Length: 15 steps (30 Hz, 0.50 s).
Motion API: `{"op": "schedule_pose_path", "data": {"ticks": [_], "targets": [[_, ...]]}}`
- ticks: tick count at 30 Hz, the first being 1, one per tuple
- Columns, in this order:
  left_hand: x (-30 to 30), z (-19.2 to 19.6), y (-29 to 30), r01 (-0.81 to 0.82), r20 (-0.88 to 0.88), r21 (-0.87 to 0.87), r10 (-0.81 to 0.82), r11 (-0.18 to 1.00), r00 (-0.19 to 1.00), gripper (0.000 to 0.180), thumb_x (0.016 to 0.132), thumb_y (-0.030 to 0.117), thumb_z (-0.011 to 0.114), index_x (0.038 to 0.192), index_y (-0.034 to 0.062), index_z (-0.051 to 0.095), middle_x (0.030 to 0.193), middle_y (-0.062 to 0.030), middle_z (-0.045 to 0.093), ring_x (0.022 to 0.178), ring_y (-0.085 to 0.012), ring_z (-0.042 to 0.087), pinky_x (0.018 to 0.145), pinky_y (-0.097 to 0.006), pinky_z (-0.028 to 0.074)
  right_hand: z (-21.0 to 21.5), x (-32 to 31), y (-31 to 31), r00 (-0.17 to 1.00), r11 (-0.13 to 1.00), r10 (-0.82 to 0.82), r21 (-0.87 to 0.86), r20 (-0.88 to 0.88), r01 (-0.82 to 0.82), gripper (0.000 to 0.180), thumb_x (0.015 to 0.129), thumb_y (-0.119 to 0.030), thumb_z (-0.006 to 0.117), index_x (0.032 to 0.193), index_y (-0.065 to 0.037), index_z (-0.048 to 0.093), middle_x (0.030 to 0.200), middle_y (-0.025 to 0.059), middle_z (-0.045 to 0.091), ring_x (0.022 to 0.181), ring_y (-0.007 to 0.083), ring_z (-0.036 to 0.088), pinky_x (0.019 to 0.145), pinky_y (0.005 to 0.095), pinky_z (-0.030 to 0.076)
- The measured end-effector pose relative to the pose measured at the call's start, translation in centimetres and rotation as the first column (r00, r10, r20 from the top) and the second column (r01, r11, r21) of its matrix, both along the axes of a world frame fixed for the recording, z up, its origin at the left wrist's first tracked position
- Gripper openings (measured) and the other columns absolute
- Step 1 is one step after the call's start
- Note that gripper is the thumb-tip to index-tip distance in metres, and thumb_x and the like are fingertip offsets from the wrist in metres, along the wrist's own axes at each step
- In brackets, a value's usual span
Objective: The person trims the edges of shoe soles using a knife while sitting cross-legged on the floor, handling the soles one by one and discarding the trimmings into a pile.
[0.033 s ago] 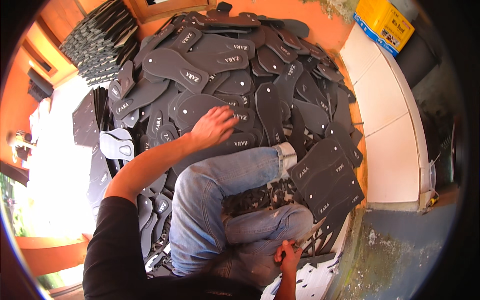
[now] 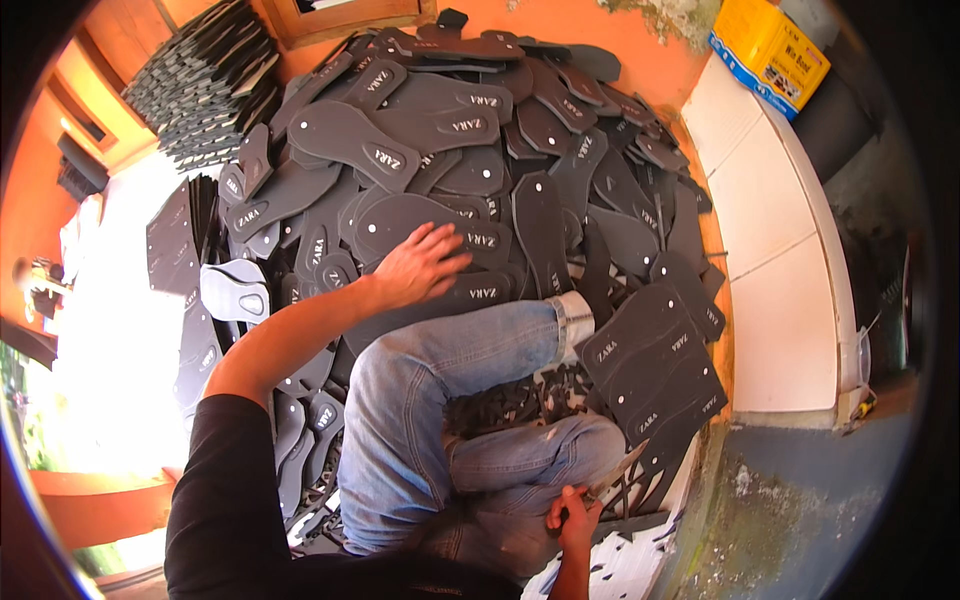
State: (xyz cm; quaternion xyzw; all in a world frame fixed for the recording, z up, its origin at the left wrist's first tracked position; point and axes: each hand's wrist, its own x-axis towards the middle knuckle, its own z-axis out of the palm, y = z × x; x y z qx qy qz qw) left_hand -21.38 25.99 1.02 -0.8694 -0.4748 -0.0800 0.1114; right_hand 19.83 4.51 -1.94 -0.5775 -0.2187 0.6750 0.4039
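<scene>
My left hand [image 2: 423,264] is open, fingers spread, above a dark grey shoe insole [image 2: 395,222] on a large heap of similar ones. Whether the fingertips touch it I cannot tell. My right hand [image 2: 573,512] is low at the right, beside my bent knee. Its fingers are closed round something narrow; a thin, pale, blade-like strip [image 2: 628,460] runs up from there, but its kind is unclear. Near that hand, by my knee, a dark sheet [image 2: 655,360] marked with sole outlines leans over the scraps.
A tall stack of dark pieces [image 2: 205,85] stands at the back left. One pale grey insole [image 2: 235,291] lies left of the heap. Dark offcuts [image 2: 515,397] lie between my legs. White tiles [image 2: 770,270] line a ledge at the right, with a yellow and blue box [image 2: 770,55] behind.
My left hand has shifted very slightly down and left above the insole. The right hand looks the same, and the whole view has tilted a little.
</scene>
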Motion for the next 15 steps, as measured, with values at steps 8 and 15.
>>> {"op": "schedule_pose_path", "data": {"ticks": [8, 15], "targets": [[-4.2, -1.1, 2.9, -0.138, -0.063, -0.066, 0.134, 0.988, 0.989, 0.029, 0.088, 0.035, 0.051, 0.11, 0.022, 0.065, 0.144, -0.0008, 0.033, 0.136, -0.0259, 0.022, 0.112, -0.048, 0.015, 0.9, -0.5, 0.5, 1.0, 0.999, 0.021, -0.048, -0.006, -0.021, 0.018, 0.084, -0.01, 0.06, 0.075, -0.006, 0.045, 0.05, 0.0104, 0.046, 0.036, 0.0163, 0.04, 0.035, 0.0312, 0.035], [-9.1, 1.2, 7.4, -0.182, -0.057, 0.007, 0.182, 0.983, 0.982, 0.027, 0.086, 0.031, 0.055, 0.11, 0.0272, 0.065, 0.146, -0.0008, 0.03, 0.137, -0.0259, 0.021, 0.112, -0.047, 0.014, 0.5, -0.8, 0.2, 0.995, 0.998, 0.051, -0.052, 0.09, -0.046, 0.022, 0.083, -0.015, 0.063, 0.075, -0.004, 0.046, 0.049, 0.0117, 0.047, 0.034, 0.0181, 0.04, 0.032, 0.0323, 0.033]]}}
